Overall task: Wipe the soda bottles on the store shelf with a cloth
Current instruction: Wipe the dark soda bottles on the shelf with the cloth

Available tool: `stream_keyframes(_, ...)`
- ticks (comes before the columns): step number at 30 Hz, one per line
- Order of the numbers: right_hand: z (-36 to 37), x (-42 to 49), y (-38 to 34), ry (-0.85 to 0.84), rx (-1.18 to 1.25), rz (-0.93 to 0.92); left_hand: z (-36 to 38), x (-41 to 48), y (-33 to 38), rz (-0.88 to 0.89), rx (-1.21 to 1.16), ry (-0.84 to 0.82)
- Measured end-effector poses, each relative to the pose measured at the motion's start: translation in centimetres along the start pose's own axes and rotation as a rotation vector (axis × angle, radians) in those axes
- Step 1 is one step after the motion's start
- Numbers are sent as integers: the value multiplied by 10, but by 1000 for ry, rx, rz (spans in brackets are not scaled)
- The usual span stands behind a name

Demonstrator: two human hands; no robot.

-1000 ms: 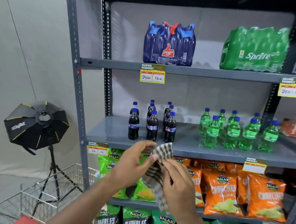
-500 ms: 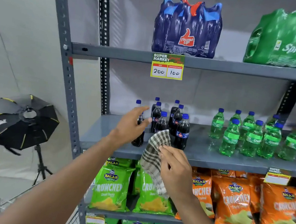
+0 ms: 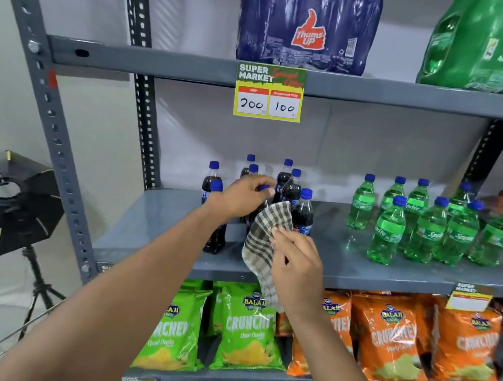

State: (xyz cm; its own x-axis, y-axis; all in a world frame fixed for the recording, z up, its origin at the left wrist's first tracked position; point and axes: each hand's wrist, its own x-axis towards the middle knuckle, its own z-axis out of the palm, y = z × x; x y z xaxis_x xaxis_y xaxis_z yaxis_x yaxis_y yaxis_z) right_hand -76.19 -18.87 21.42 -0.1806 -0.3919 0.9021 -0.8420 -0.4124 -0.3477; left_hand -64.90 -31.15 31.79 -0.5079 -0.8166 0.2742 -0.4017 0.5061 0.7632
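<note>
Several dark cola bottles [image 3: 302,213] with blue caps stand in a cluster on the grey middle shelf [image 3: 160,227]. My left hand [image 3: 240,197] is closed over the top of a front cola bottle in that cluster. Just below it, my right hand [image 3: 296,268] pinches a checked cloth [image 3: 265,240], which hangs in front of the bottles and down past the shelf's front edge. To the right on the same shelf stand several green Sprite bottles [image 3: 387,234].
Shrink-wrapped packs of Thums Up [image 3: 309,27] and Sprite [image 3: 488,47] sit on the top shelf, above a price tag [image 3: 269,92]. Green and orange chip bags [image 3: 246,328] fill the shelves below. A black studio light on a tripod [image 3: 6,203] stands at the left.
The view has come closer to the shelf. My left hand went from hovering by the left cola bottle to gripping a front bottle's top. The right hand raised the cloth up to the bottles.
</note>
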Motion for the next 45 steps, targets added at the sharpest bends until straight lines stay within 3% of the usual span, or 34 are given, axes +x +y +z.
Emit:
stream_keyframes(10,38,20,23,-69,15,21,-5,2,1,-64,-119,-56)
stream_keyframes(15,44,22,29,-125,37,-36,0,0,-3,-48,-105,9)
stream_keyframes(23,30,-17,42,-283,56,66,15,-8,-9,-41,-248,57)
stream_keyframes(27,27,-6,40,-244,160,103,18,-6,-6,-40,-311,98)
stream_keyframes(35,39,29,34,-222,207,-52,16,-1,-6,-111,-434,97)
stream_keyframes(42,34,-18,64,-385,255,-7,21,-4,-9,-84,-367,136)
stream_keyframes(45,33,-15,63,-382,328,23,23,-5,-8,-94,-385,148)
